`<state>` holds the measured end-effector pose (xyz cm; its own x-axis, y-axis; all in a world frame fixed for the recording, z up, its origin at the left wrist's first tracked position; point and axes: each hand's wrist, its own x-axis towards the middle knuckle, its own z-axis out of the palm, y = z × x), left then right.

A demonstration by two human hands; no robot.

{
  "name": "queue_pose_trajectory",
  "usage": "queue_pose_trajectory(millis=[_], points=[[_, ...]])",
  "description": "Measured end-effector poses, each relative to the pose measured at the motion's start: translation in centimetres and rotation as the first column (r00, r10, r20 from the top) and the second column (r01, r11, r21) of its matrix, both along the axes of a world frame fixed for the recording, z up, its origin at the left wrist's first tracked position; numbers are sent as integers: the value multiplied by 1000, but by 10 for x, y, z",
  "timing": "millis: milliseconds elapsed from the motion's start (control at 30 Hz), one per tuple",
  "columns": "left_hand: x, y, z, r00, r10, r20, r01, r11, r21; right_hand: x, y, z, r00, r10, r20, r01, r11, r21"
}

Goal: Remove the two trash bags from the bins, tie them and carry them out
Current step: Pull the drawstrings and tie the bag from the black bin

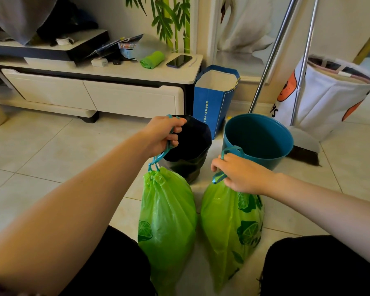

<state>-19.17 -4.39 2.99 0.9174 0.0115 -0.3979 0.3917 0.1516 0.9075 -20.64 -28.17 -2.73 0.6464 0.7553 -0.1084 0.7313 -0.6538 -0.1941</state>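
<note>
Far up and to the left of the left hand point(164, 133), a low white cabinet point(135, 97) carries a green roll of bags point(152, 59) and a dark phone point(179, 60). The left hand is curled into a fist around the blue drawstring point(158, 157) of the left green bag point(167, 223), which hangs straight below it with its neck cinched tight. Just behind and to the right of that fist stands the black bin point(190, 150), its mouth open, and beyond it a blue paper bag point(212, 103) leans against the cabinet's end.

Between the two hands the bags hang side by side, close together, above the pale tiled floor point(51, 150). The right hand point(239, 174) is closed too, fingers pinching the blue drawstring loop point(231, 149) of the right green bag point(229, 227), which hangs directly beneath it. Just beyond this hand sits the teal bin point(259, 139), with no liner showing. Further right of it, a broom point(303, 153) and a white tote bag point(329, 97) rest by the wall.
</note>
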Motion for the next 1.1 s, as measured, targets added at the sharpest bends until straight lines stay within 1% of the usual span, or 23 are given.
queue_pose_trajectory(millis=[200, 300, 367, 400, 433, 500, 567, 600, 700, 767, 867, 933, 967, 1033, 1100], points=[[2, -4, -2, 1000, -17, 3, 17, 1000, 0, 6, 2, 6, 996, -88, 32, 85, 993, 79], [1, -4, -2, 1000, -23, 6, 23, 1000, 1, 11, 1, 12, 988, -136, 80, 120, 977, 178], [2, -5, -2, 1000, -23, 5, 23, 1000, 4, 14, 1, 17, 987, -154, 36, 140, 957, 252], [2, -6, -2, 1000, -22, 4, 22, 1000, 6, 17, 1, 18, 988, -153, -8, 150, 957, 250], [3, -7, -2, 1000, -21, 3, 21, 1000, 7, 18, 1, 19, 989, -136, -53, 144, 968, 205], [5, -9, -2, 1000, -18, 1, 18, 1000, 7, 19, -1, 18, 994, -57, -91, 58, 998, 14], [6, -10, -2, 1000, -18, 1, 18, 1000, 14, 19, -5, 11, 998, 54, -42, -60, 982, -181], [7, -11, -2, 1000, -19, 1, 19, 1000, 18, 19, -7, 7, 994, 106, -2, -104, 965, -239], [7, -13, -3, 1000, -21, -4, 21, 999, 24, 18, -9, -5, 972, 205, 118, -164, 944, -287], [7, -13, -3, 1000, -20, -7, 21, 999, 26, 17, -8, -10, 955, 229, 187, -161, 933, -321], [8, -12, -4, 1000, -16, -12, 17, 999, 30, 18, -5, -21, 899, 293, 325, -152, 906, -396], [7, -13, -5, 1000, -15, -12, 15, 999, 31, 18, -3, -22, 881, 303, 364, -163, 916, -367], [7, -13, -5, 1000, -17, -10, 17, 999, 31, 18, -2, -21, 882, 297, 366, -178, 929, -324], [6, -12, -5, 1000, -20, -6, 21, 999, 26, 19, -2, -17, 917, 246, 313, -186, 960, -211], [6, -12, -4, 1000, -15, -3, 16, 1000, 24, 21, -2, -10, 959, 168, 230, -154, 985, -78]])
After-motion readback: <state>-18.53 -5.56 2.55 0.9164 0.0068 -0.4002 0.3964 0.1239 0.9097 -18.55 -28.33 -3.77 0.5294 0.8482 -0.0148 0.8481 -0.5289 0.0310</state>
